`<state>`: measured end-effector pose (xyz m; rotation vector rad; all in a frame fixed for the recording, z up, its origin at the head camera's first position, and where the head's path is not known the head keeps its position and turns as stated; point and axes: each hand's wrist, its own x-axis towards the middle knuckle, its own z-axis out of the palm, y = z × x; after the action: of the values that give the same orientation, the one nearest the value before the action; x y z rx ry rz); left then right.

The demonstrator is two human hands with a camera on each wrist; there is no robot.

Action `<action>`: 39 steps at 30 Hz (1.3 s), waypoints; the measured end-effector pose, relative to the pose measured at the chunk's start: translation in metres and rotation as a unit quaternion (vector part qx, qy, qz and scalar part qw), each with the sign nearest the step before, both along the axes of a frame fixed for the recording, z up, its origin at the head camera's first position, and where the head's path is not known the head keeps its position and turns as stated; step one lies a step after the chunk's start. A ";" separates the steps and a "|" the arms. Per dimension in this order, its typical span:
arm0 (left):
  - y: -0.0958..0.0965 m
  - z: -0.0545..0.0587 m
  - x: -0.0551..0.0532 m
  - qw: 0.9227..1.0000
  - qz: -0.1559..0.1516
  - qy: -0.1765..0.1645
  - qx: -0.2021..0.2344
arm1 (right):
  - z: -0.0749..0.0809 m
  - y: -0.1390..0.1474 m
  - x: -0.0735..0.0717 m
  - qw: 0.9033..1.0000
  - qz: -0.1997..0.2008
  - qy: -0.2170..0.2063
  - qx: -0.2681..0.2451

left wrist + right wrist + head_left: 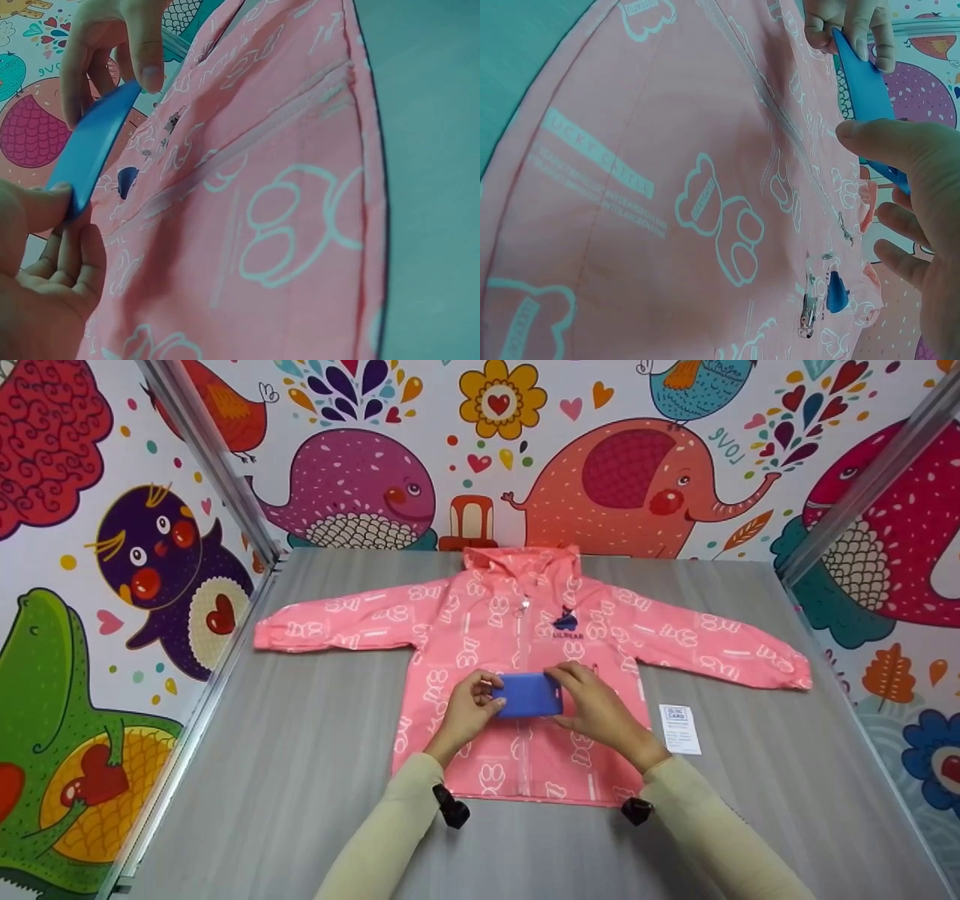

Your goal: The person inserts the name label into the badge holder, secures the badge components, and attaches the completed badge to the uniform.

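Note:
A small flat blue card holder (pixel 531 695), with a slot at its right end, is held up over a pink hooded jacket (pixel 465 630). My left hand (pixel 471 706) pinches its left end between thumb and fingers. The opposite end is pinched by my right hand (pixel 600 711). In the left wrist view the card holder (pixel 97 146) is seen tilted, nearly edge-on, above the cloth. The jacket lies front up with both sleeves spread, its zipper closed and a dark bear logo (pixel 565 619) on the chest.
A white printed card (pixel 679 729) lies on the grey table (pixel 300 750) to the right of the jacket. Panels with painted animals (pixel 360 487) stand along the back and both sides, joined by metal posts (pixel 217 457).

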<state>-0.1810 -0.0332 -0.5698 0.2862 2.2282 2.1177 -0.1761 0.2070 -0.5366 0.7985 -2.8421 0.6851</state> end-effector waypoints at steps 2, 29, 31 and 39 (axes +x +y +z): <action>0.001 0.002 0.000 1.000 0.002 -0.010 -0.005 | 0.000 0.000 0.000 1.000 0.003 0.002 -0.001; 0.000 0.002 -0.001 0.999 0.008 0.006 -0.038 | 0.001 0.007 0.000 1.000 0.000 -0.008 -0.009; 0.000 0.002 -0.001 0.999 0.006 0.012 -0.041 | 0.001 0.007 0.000 1.000 0.001 -0.004 -0.010; -0.004 0.003 0.002 0.996 -0.006 0.023 -0.082 | 0.001 0.009 0.000 1.000 -0.003 0.001 -0.015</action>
<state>-0.1789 -0.0369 -0.5667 0.3424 2.4011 1.9251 -0.1759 0.2162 -0.5359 0.7846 -2.8246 0.7253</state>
